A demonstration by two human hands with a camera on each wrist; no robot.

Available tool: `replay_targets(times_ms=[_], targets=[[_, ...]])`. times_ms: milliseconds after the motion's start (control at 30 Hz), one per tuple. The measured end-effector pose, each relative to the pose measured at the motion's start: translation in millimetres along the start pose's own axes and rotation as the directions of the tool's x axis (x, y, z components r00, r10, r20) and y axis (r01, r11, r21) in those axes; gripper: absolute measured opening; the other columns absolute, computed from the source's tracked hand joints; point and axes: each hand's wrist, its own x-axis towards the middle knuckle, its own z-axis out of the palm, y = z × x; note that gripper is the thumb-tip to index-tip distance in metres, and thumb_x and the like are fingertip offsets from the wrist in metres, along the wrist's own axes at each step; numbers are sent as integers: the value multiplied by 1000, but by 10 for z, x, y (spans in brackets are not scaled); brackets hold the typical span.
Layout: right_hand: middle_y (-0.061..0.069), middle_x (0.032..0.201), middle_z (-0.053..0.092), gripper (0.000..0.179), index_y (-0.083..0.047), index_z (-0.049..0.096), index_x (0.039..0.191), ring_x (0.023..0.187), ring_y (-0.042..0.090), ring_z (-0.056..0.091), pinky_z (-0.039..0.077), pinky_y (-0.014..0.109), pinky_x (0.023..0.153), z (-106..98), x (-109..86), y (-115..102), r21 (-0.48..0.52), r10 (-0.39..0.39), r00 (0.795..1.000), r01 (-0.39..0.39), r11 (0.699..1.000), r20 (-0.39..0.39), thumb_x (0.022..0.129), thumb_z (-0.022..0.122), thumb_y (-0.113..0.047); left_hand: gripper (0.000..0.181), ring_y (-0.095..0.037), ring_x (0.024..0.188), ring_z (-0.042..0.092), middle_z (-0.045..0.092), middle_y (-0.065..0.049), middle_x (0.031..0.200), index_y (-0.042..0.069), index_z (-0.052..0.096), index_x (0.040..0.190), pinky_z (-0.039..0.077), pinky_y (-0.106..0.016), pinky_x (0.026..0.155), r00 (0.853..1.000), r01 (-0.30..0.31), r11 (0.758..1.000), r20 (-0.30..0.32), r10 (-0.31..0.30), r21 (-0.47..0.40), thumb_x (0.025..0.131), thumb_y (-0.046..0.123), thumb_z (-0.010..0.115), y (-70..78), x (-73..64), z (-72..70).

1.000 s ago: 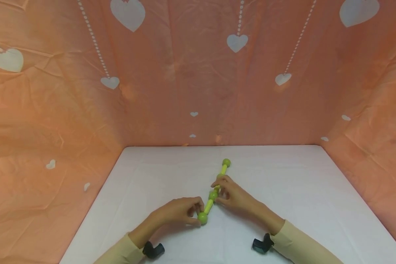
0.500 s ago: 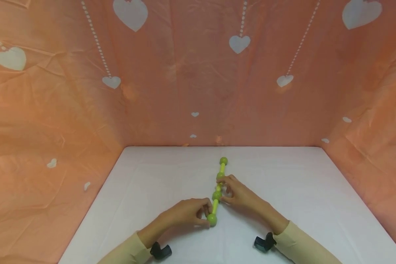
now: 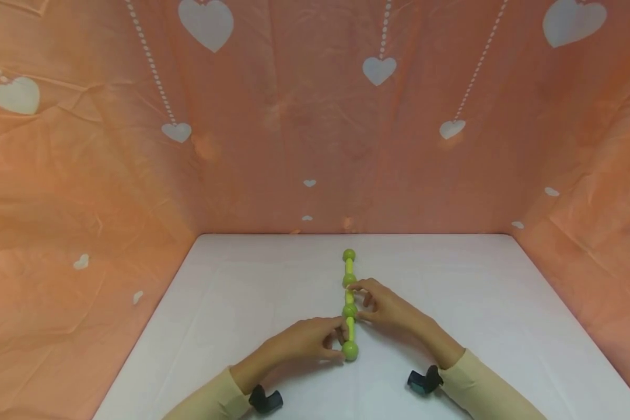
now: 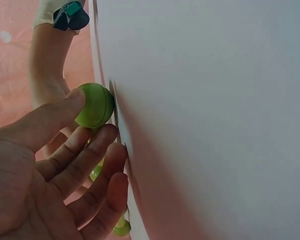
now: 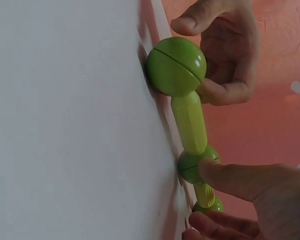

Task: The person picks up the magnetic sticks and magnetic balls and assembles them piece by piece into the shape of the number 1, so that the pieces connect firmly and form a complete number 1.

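Observation:
A straight chain of green balls joined by yellow-green rods lies on the white table, pointing away from me. At its near end my left hand holds the nearest ball, thumb on one side and curled fingers by the ball and its rod. My right hand grips the chain's middle from the right. In the right wrist view, its thumb presses the second ball while its fingers reach toward the third. The far end ball is untouched. Fingers partly hide the middle rods.
The white tabletop spreads around the chain. Orange sheeting with pale hearts encloses the back and sides. A dark wrist camera sits at the left sleeve and another dark wrist camera at the right sleeve.
The chain has turned from a slant to nearly straight away from me. Its near end moved right with my left hand, its far end slightly left. My right hand shifted a little right.

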Motion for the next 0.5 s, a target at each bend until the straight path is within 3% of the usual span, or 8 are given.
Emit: replay_targets(times_ms=[267,400,500], targets=[[18,133,62,56,-5,57,145,98,22,64,55,29,79,-37,14,-23,-5,-9,1000,9,1000,7,95,82,-11,25,0,85,59,67,20,100,31,67,114,52,-22,76,1000,7,1000,-7,-7,3,96,34,84,2,-11,-33],[17,135,62,52,-8,58,145,101,23,64,55,31,82,-65,1,-50,-17,37,999,-37,999,-6,98,80,-16,19,1,94,61,67,21,104,32,68,114,53,-25,84,999,21,1000,-36,-21,0,99,37,79,-51,-68,-84],[16,138,61,49,-11,59,145,109,26,65,56,40,91,-101,-26,-72,-36,95,995,-97,995,-36,100,78,-20,17,0,97,62,68,19,105,29,69,116,54,-27,86,997,35,999,-70,-35,1,102,37,76,-127,-116,-169]])
